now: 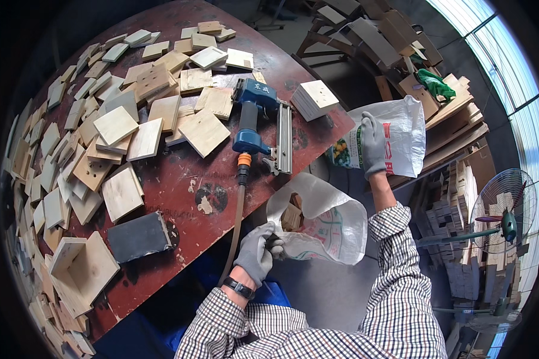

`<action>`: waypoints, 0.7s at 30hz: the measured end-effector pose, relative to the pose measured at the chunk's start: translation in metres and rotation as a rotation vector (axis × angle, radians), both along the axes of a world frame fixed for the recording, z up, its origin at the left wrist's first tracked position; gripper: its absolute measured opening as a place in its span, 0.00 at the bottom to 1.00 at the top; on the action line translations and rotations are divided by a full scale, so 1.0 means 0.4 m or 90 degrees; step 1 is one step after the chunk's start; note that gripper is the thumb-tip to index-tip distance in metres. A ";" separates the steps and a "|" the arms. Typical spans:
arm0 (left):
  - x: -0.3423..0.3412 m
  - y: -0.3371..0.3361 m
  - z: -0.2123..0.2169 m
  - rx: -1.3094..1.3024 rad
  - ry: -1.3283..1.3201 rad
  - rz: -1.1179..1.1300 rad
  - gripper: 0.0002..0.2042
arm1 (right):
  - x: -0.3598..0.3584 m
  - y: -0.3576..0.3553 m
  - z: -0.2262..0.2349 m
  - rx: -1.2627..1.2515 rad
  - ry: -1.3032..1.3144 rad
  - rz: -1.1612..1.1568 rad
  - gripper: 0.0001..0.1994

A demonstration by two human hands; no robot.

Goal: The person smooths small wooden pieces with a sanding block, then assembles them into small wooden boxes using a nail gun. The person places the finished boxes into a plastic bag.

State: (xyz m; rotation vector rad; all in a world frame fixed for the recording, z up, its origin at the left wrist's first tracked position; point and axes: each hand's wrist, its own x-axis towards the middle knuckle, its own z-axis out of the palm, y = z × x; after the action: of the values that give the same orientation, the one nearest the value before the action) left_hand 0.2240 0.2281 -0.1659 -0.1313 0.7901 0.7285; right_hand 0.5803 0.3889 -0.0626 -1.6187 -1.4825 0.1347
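My left hand (256,253), in a grey work glove, is closed on the rim of a white woven sack (341,230). The sack's mouth gapes, and wood pieces (292,216) show inside. My right hand (373,143), gloved too, holds a second white woven sack (406,140) with coloured print, beyond the table's corner. Its fingers lie along the sack's face; the thumb is hidden. On the red table between my hands and the wood lies a blue pneumatic nailer (253,116), with a hose (236,218) running off the near edge.
Many small wooden boards (117,125) cover the left of the red table (188,179). A stack of square boards (314,100) stands at its right corner. A dark block (139,237) and an L-shaped wooden piece (82,272) lie nearer. Right are stacked timber (461,227) and a fan (506,224).
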 end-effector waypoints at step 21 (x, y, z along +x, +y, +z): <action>0.013 0.035 0.098 0.201 -0.014 0.028 0.06 | 0.115 -0.684 0.015 -0.217 0.436 -0.269 0.07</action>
State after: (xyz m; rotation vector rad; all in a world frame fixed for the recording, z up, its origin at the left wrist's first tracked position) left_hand 0.2291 0.2422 -0.1269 0.1282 0.6437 0.8820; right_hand 0.6262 0.1152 -0.0566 -1.8609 -0.6029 0.6568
